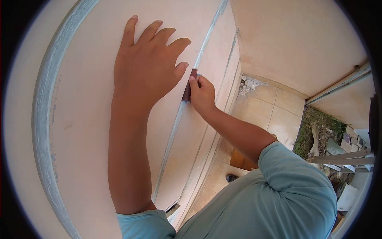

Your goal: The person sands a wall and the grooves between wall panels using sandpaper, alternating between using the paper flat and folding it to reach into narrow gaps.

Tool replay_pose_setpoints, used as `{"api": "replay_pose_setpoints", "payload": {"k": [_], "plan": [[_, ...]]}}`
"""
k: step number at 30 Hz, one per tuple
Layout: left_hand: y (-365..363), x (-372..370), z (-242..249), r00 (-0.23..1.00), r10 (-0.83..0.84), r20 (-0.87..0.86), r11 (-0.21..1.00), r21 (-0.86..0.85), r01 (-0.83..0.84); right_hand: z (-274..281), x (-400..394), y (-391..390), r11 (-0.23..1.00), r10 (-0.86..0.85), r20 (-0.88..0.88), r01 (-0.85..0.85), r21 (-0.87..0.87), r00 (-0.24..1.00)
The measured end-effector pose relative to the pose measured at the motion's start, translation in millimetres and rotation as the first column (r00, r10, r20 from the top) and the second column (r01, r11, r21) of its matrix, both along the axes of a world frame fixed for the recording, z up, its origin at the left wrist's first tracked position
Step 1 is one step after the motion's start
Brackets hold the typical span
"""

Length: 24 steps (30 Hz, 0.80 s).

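My left hand (147,67) lies on the pale wall panel (85,131) with its fingers spread and holds nothing. My right hand (203,92) grips a flat, dark red-brown piece, like folded sandpaper (188,92), between thumb and fingers. That piece sits lengthwise on a narrow grey-white stripe (170,133) running up the wall. Whitish residue shows at its lower edge. To the left of my left hand, a wider grey-white band (43,103) curves along the wall.
Beige floor tiles (284,117) lie below at the right, with whitish debris (249,85) in the corner. An orange-brown object (242,160) is partly hidden behind my right arm. Beyond the tiles are grass (328,119), stacked pieces and a ladder-like frame (344,160).
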<state>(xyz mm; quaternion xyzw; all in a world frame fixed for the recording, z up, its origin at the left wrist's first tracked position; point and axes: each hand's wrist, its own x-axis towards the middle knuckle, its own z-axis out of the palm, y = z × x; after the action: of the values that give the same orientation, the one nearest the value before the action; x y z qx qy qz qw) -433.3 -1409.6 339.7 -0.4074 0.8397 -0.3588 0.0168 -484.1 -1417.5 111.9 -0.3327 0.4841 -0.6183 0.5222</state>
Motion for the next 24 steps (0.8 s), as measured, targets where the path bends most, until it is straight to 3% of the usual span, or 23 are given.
{"api": "replay_pose_setpoints", "payload": {"k": [3,5,7,11,13,15,16,17,19,21,24], "plan": [[-2.7,0.3,2.1,0.999,-0.041,-0.013,0.999,-0.029,0.04,14.7,-15.7,-25.0,0.997,-0.081,-0.002,0.081,0.014,0.997],[-1.0,-1.4,3.1,0.999,-0.014,-0.033,1.0,-0.01,0.014,-7.3,4.1,12.9,0.999,0.02,0.016,-0.019,-0.05,1.0],[-0.6,-0.8,2.3,1.0,-0.008,-0.03,1.0,-0.021,0.008,-15.1,9.0,25.3,0.989,0.005,0.011,-0.003,-0.149,1.0],[-1.8,1.6,1.6,0.998,-0.058,-0.04,0.998,-0.02,0.057,15.6,-41.3,-47.6,0.997,-0.043,-0.208,0.056,0.059,0.977],[-1.3,0.2,0.9,0.998,-0.051,-0.043,0.999,-0.017,0.05,17.6,-31.4,-37.2,0.996,-0.091,-0.23,0.093,-0.005,0.969],[-2.7,-1.0,3.6,0.998,-0.025,-0.06,0.999,-0.029,0.023,-6.9,-16.2,-0.2,0.994,-0.02,-0.251,-0.009,-0.113,0.968],[-2.7,-1.6,4.1,0.998,-0.02,-0.054,1.0,-0.02,0.019,-23.8,-12.1,-1.8,0.964,-0.092,-0.256,0.021,-0.266,0.962],[-1.1,-1.4,2.6,0.999,-0.013,-0.047,1.0,-0.002,0.013,-13.1,-22.1,-12.7,0.963,-0.085,-0.262,0.012,-0.269,0.961],[-1.5,1.5,0.8,0.999,-0.029,-0.046,1.0,-0.012,0.028,15.4,-50.2,-52.5,0.997,0.024,-0.199,-0.008,0.083,0.98],[-2.1,0.1,0.3,0.997,-0.065,-0.035,0.997,-0.031,0.064,25.0,-57.2,-52.7,0.994,-0.002,-0.197,0.023,0.105,0.98],[-3.6,-1.6,2.8,0.991,-0.091,-0.096,0.995,-0.052,0.087,-10.5,-29.8,1.0,0.996,0.044,-0.359,-0.071,-0.061,0.932]]}}
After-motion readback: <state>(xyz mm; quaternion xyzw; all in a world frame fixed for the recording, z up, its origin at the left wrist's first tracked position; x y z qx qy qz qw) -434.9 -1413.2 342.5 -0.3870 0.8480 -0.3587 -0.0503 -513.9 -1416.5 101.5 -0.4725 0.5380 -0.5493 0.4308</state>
